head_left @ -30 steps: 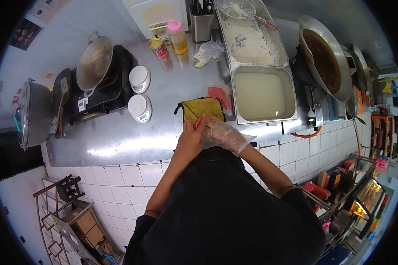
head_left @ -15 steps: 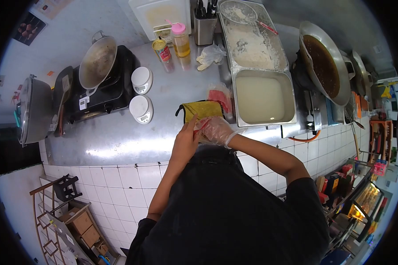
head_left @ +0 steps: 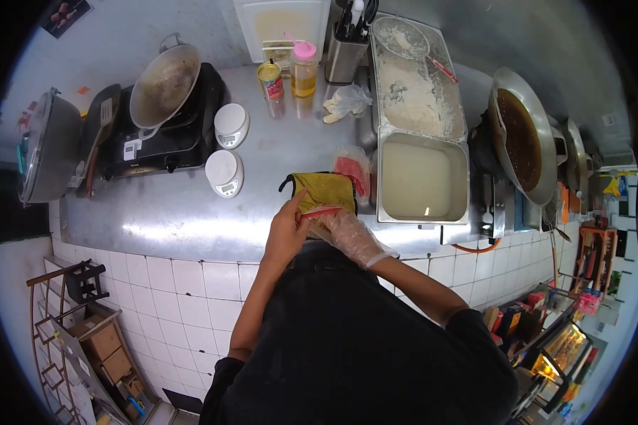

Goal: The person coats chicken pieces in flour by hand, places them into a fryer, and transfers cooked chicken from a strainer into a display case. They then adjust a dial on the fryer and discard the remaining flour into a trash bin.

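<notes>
My left hand (head_left: 285, 228) is bare, its fingers closed at the edge of a small plastic packet with a red band (head_left: 322, 212). My right hand (head_left: 349, 237) wears a loose clear plastic glove that reaches past the wrist. Its fingers are curled against the same packet, partly hidden by glove and packet. Just beyond both hands lies a yellow cloth (head_left: 325, 188) with a dark edge and loop. Behind the cloth, a clear bag with red contents (head_left: 351, 174) rests on the steel counter (head_left: 170, 219).
To the right stand a steel pan of pale liquid (head_left: 423, 173), a flour tray (head_left: 415, 99) and a wok of brown liquid (head_left: 521, 142). Two white scales (head_left: 223, 173), a gas stove (head_left: 163, 145), a can (head_left: 270, 81) and a pink-lidded bottle (head_left: 304, 71) are on the left and back.
The view has shifted slightly. My gloved right hand has drawn back toward my body, showing more of the red band. My left hand stays at the packet's edge.
</notes>
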A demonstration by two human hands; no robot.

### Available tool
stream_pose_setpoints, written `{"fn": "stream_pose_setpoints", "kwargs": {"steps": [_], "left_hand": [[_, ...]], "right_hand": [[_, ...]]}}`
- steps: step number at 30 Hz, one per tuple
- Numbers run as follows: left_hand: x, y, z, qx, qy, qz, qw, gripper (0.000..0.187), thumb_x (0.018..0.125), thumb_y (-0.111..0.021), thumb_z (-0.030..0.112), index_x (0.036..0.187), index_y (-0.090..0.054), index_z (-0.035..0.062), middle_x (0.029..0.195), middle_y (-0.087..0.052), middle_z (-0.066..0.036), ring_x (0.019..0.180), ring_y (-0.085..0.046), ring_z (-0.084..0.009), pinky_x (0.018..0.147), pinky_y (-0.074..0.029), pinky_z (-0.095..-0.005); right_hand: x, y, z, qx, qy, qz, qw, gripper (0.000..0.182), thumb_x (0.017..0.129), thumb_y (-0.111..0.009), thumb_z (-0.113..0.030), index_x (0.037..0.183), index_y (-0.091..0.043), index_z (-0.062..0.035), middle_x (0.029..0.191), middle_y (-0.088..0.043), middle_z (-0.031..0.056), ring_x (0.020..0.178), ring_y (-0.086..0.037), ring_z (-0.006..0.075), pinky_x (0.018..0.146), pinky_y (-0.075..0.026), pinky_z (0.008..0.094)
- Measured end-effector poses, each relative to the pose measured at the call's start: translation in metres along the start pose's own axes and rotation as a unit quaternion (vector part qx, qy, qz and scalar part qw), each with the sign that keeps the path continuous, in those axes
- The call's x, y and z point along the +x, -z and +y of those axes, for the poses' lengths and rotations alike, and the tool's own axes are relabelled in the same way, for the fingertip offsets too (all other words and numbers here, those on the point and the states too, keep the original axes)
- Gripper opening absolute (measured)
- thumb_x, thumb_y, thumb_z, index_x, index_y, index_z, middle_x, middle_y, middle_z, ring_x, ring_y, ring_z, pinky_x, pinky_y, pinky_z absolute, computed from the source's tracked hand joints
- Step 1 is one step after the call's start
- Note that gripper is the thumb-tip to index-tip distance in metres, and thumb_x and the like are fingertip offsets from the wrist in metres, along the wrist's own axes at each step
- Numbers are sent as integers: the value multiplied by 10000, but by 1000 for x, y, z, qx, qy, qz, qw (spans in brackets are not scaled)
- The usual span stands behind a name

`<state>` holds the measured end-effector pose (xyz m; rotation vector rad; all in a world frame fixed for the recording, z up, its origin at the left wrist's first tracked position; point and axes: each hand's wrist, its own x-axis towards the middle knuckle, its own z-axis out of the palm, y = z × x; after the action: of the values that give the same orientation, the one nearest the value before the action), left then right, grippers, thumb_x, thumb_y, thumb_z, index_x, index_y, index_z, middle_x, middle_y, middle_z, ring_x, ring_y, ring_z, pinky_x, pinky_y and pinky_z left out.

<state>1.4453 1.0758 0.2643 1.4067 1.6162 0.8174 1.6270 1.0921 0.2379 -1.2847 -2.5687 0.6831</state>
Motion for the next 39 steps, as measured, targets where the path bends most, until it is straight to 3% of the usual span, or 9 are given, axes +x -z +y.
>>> {"fn": "stream_pose_setpoints", "kwargs": {"steps": [8,11,13,20,24,29,35,38,39], "left_hand": [[7,-4,-5,-38,21,-2,999,522,785,-560,-33,1300,-506,27,687,-457,-80,610,-447,-163,599,-425,-288],[8,0,-9,-74,13,48,996,521,802,-509,-64,1308,-517,59,697,-435,-27,641,-436,-113,630,-429,-247],[10,3,-12,-89,11,48,995,520,801,-504,-66,1305,-520,61,700,-432,-22,646,-433,-109,635,-427,-242],[14,1,-6,-78,-9,19,997,508,787,-527,-45,1291,-511,14,690,-422,-39,627,-422,-124,607,-412,-254],[12,7,-6,-61,-17,17,998,514,788,-530,-42,1296,-511,29,695,-431,-37,632,-430,-123,611,-414,-251],[13,-1,-17,-149,19,9,989,515,801,-512,-52,1305,-514,57,710,-439,2,643,-431,-88,619,-410,-226],[16,0,-7,-167,52,-36,984,521,782,-543,-86,1287,-520,39,706,-462,17,658,-456,-61,630,-418,-213],[18,7,6,-152,61,-69,984,515,782,-546,-90,1280,-527,42,697,-463,24,649,-460,-60,631,-419,-213],[19,6,3,-157,75,-58,983,501,791,-559,-83,1274,-532,45,689,-472,27,649,-469,-57,633,-422,-214]], "right_hand": [[10,7,29,92,54,-83,991,263,831,-616,-167,1064,-579,-50,908,-610,192,818,-612,357,744,-511,406],[30,79,32,222,-33,-194,955,267,837,-650,-193,1050,-564,-56,894,-621,119,812,-623,271,766,-506,335],[38,101,54,535,-111,-98,832,355,805,-738,-250,1045,-546,-73,901,-591,22,834,-577,131,745,-479,265],[83,191,182,358,-216,70,906,280,895,-639,-344,979,-552,-91,820,-570,-22,761,-540,61,660,-456,211],[90,216,163,394,-160,-28,905,274,897,-634,-349,935,-556,-90,809,-575,-14,744,-536,64,642,-459,224],[76,147,51,226,89,-250,938,252,894,-604,-272,1018,-554,-58,898,-602,91,863,-606,214,750,-481,357],[32,-28,9,101,12,-50,994,204,869,-514,-174,1020,-587,-58,928,-609,142,878,-600,300,834,-454,409],[32,-9,5,-101,105,-95,985,245,843,-504,-145,1050,-590,-47,995,-615,136,909,-599,300,902,-432,421],[32,-7,9,-22,116,-133,984,263,853,-527,-164,1068,-587,-26,1044,-609,134,943,-599,310,909,-442,405]]}}
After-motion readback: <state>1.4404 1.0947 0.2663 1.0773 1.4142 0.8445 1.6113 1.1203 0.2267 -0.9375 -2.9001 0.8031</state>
